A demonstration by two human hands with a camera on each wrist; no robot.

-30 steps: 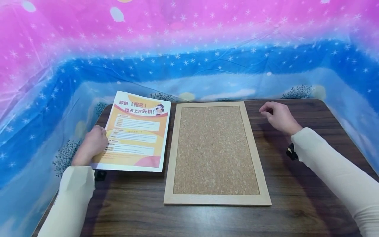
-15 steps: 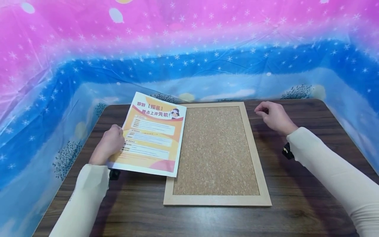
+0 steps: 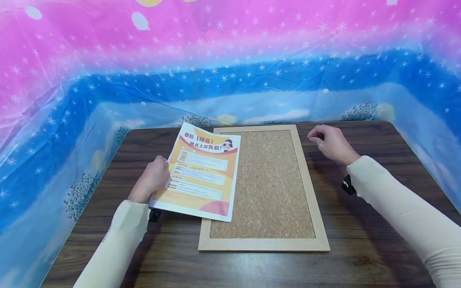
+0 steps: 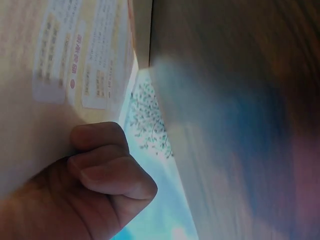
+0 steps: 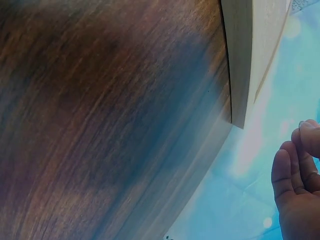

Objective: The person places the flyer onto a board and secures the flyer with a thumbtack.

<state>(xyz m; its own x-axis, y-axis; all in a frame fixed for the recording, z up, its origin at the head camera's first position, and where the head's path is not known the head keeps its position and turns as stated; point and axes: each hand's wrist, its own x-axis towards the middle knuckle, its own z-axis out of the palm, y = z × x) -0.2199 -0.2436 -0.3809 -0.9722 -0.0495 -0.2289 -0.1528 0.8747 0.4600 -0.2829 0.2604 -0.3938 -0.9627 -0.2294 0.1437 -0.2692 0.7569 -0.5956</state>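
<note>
My left hand (image 3: 153, 178) grips a printed yellow-and-orange poster (image 3: 201, 176) by its left edge, fingers folded in the left wrist view (image 4: 107, 170). The poster hangs tilted, overlapping the left side of a cork board (image 3: 271, 184) in a pale wooden frame. My right hand (image 3: 333, 144) is raised over the table to the right of the board, thumb and forefinger brought together. In the right wrist view a tiny light spot shows at the fingertips (image 5: 301, 125); I cannot tell whether it is a held thing or a nail.
The board lies flat on a dark wood-grain table (image 3: 259, 270). Behind and around the table hangs a pink and blue curtain (image 3: 230, 72) with snowflakes. Black wrist devices show under both cream sleeves (image 3: 396, 204).
My left hand has carried the poster rightward and slightly nearer, from beside the board to over its left part. The right hand has shifted slightly left.
</note>
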